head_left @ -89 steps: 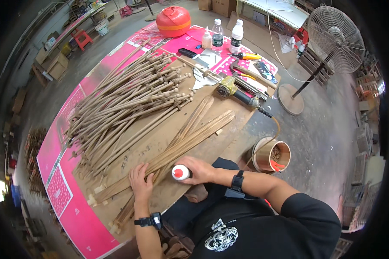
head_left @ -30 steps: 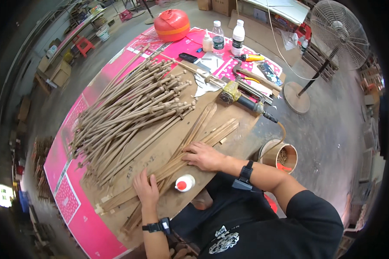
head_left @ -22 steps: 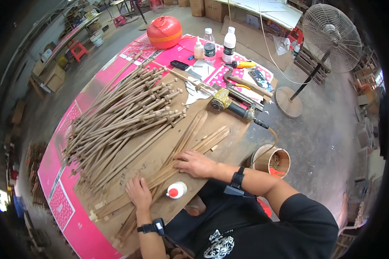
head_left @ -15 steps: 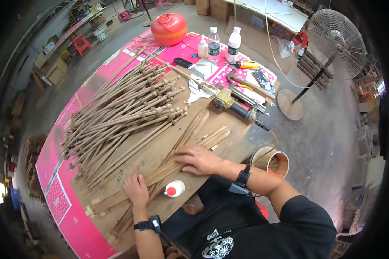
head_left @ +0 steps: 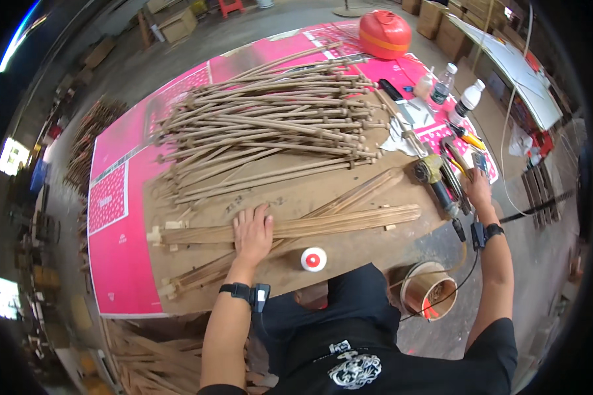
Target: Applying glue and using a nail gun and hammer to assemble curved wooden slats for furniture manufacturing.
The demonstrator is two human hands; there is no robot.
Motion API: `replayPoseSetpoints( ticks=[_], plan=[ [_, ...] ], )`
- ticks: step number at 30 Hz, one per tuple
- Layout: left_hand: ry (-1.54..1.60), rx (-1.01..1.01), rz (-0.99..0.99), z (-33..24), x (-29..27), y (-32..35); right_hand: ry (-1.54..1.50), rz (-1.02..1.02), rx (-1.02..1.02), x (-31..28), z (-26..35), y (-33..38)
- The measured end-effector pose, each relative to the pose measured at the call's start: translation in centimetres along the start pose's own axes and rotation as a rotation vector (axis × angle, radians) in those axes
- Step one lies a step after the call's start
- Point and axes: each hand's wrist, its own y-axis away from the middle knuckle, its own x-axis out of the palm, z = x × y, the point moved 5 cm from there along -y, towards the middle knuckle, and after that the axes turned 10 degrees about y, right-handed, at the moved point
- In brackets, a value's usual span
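Observation:
Flat across a pale-brown wooden slat (head_left: 349,220) rests my left hand (head_left: 253,232), its fingers stretched out. This slat crosses over another wooden slat (head_left: 366,187) lying slantwise on the brown board. Small wood blocks (head_left: 172,238) sit at the slats' left ends. At the table's right side my right hand (head_left: 478,189) is closed at the handle end of a hammer (head_left: 451,146); its fingers are partly hidden. A yellow-wrapped air tool (head_left: 429,172) with a hose lies just left of that hand. Near the front edge stands a white bottle with a red cap (head_left: 313,259).
A heap of thin knobbed wooden rods (head_left: 270,125) covers the far side. A red round container (head_left: 385,36), bottles (head_left: 466,102) and a yellow screwdriver (head_left: 471,139) lie far right. A bucket (head_left: 435,289) stands on the floor by my right leg.
My right hand has left the slats and moved right to the hammer. My left hand stays on the slats, with its fingers laid flatter. The view has turned.

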Motion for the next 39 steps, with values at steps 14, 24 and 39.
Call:
replayPoseSetpoints(
  ticks=[14,24,39],
  plan=[
    [-0.021,0.09,-0.092,0.4,0.2,0.2,-0.057,-0.147,0.043,-5.1,0.0,0.4],
    [-0.025,0.114,-0.106,0.6,0.5,0.3,-1.059,0.298,-0.142,-10.4,15.4,16.2],
    [0.02,0.076,-0.114,0.8,0.5,0.4,-1.233,0.197,-0.9,-14.7,28.8,22.2]
  ],
)
